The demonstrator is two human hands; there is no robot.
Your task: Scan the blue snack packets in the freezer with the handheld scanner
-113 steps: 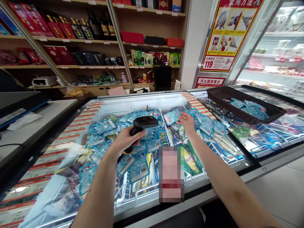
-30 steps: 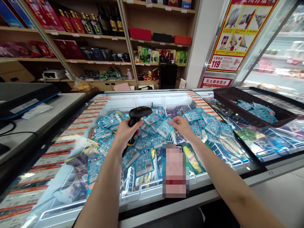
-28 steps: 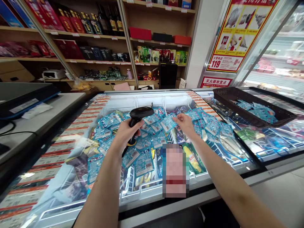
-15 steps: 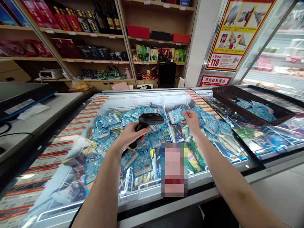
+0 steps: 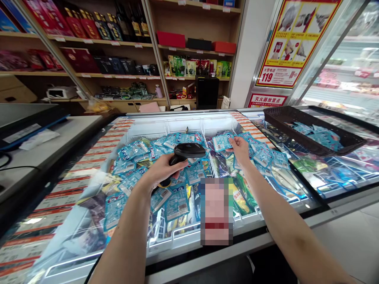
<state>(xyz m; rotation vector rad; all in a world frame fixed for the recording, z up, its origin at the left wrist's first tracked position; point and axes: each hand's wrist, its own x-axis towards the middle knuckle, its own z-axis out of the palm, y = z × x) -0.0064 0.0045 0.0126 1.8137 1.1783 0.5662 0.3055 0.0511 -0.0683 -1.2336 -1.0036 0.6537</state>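
Note:
My left hand (image 5: 164, 170) is wrapped round the handle of a black barcode scanner (image 5: 191, 149), whose head points right. Between the thumb and fingers of my right hand (image 5: 240, 149) is a light blue snack packet (image 5: 220, 142), held just right of the scanner head, with a gap between them. Under both hands, many similar blue packets (image 5: 177, 203) lie spread over the glass top of a chest freezer (image 5: 189, 265). Several more blue packets are heaped to the right of my right hand. My left hand hides part of the pile.
A dark brown basket (image 5: 314, 149) with blue packets in it stands on the freezer at the right. A blurred-out rectangle (image 5: 216, 209) covers the front middle. Left is a white counter (image 5: 74, 128); shelves with bottles and boxes (image 5: 171, 39) line the back.
The packet in my right hand has turned slightly and lies a little more level. The scanner in my left hand has shifted very slightly right and down.

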